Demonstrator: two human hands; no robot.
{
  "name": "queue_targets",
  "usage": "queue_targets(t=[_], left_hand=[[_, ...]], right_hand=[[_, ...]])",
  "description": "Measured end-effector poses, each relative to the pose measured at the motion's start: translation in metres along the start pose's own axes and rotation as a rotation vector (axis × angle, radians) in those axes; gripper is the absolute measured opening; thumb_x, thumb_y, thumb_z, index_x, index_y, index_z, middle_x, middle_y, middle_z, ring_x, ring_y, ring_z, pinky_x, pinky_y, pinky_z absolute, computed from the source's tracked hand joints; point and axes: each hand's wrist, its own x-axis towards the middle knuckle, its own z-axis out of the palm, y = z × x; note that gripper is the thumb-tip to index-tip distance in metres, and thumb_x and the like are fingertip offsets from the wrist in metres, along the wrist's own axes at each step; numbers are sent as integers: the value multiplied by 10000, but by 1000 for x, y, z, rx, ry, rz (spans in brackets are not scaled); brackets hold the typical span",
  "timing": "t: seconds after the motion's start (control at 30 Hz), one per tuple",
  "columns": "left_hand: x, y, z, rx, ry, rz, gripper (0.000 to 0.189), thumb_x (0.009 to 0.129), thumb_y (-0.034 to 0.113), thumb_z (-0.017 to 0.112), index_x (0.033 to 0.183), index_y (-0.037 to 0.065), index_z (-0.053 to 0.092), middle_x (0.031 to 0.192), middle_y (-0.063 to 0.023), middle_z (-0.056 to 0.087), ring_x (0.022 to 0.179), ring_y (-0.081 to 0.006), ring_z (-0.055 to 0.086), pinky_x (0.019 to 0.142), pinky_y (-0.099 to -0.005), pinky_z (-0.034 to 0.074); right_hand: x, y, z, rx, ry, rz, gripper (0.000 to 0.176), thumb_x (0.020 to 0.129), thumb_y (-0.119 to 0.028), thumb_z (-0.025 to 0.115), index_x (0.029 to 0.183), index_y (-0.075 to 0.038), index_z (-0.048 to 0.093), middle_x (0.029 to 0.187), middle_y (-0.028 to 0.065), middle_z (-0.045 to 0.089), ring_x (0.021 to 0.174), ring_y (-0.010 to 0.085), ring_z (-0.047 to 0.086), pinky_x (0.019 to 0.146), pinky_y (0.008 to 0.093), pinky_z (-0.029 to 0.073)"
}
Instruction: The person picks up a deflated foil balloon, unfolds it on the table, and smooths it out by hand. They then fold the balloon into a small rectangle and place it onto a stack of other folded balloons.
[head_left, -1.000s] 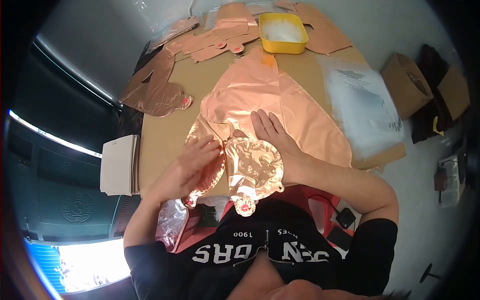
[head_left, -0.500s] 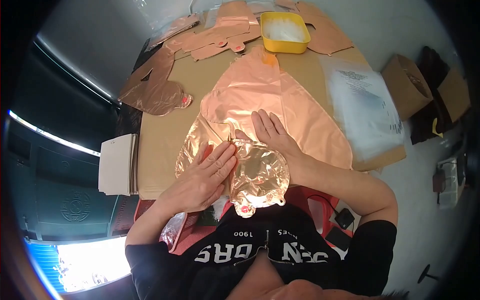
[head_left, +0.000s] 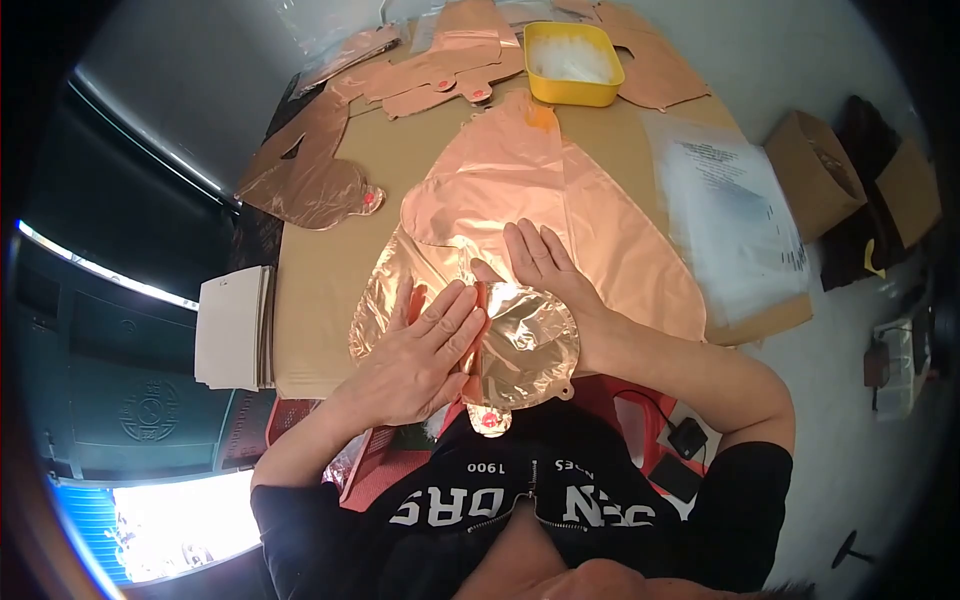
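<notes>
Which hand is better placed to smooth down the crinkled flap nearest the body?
Left. The left hand lies flat, fingers touching the flap; the right hand pins the balloon farther up.

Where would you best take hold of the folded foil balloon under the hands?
Probably pinch its red-dotted valve tab from the person's side: it sticks out past the table edge, while the foil balloon lies flat, pinned under left hand and right hand.

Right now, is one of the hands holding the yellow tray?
No, the left hand and the right hand both lie flat on the foil balloon, while the yellow tray stands apart at the far end of the table.
</notes>
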Motion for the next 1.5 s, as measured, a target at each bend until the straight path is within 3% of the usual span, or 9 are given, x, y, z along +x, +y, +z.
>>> queue_targets(t=[0.1,0.3,0.33,0.43,0.53,0.73,1.07,1.37,1.5], left_hand=[[-1,0,4,4,11,-6,667,938,357,494,1472,-16,351,1547,-226,305,1468,-354,250,1163,-650,45],[0,0,6,23,21,-11,660,938,376,492,1468,3,366,1543,-214,315,1467,-355,250,1162,-653,48],[-1,0,7,21,21,-11,657,938,377,494,1463,2,371,1542,-213,317,1466,-357,250,1162,-653,49],[-1,1,5,7,21,-16,650,937,377,503,1453,-1,386,1540,-213,321,1465,-361,250,1162,-654,55],[-1,0,6,14,29,-8,654,940,388,510,1449,-4,390,1535,-218,325,1462,-365,255,1160,-656,66],[-1,1,8,24,32,-7,675,947,431,511,1446,-8,390,1528,-222,334,1459,-362,258,1156,-662,79],[-3,-2,12,3,77,16,673,932,431,534,1433,-2,416,1526,-221,338,1457,-354,265,1155,-666,90],[-12,-17,10,-298,217,27,572,949,359,539,1378,-16,478,1480,-235,401,1419,-363,333,1167,-606,163],[-20,-29,3,-336,458,-417,355,915,236,580,1164,-18,585,1200,-214,587,1167,-380,530,1014,-523,367]], right_hand=[[-2,2,2,45,-15,-15,1023,784,-651,503,1539,-36,192,1484,390,175,1409,548,153,1178,564,105],[-9,21,-21,508,-36,80,1037,690,-334,774,1517,-17,235,1493,314,252,1416,473,219,1172,523,182],[2,24,-38,296,-157,-11,988,651,-201,811,1481,-5,313,1493,259,300,1394,430,289,1166,502,218],[-3,60,-54,196,8,-82,455,932,-189,570,1322,35,507,1340,249,492,1326,392,409,1110,473,340],[-15,71,-71,466,89,241,397,975,-168,494,1313,41,513,1325,268,514,1316,393,427,1111,442,348],[-9,49,-71,399,67,154,506,972,-262,530,1326,93,464,1394,308,433,1328,429,399,1122,456,329],[0,2,-28,79,-167,5,970,887,-674,477,1442,101,295,1504,345,251,1445,464,175,1188,538,108],[0,1,-29,65,-173,-5,972,893,-688,459,1447,94,298,1499,354,250,1441,467,183,1188,538,108],[1,0,-31,54,-197,-10,957,914,-682,421,1457,94,292,1503,357,239,1436,483,177,1187,537,115]])
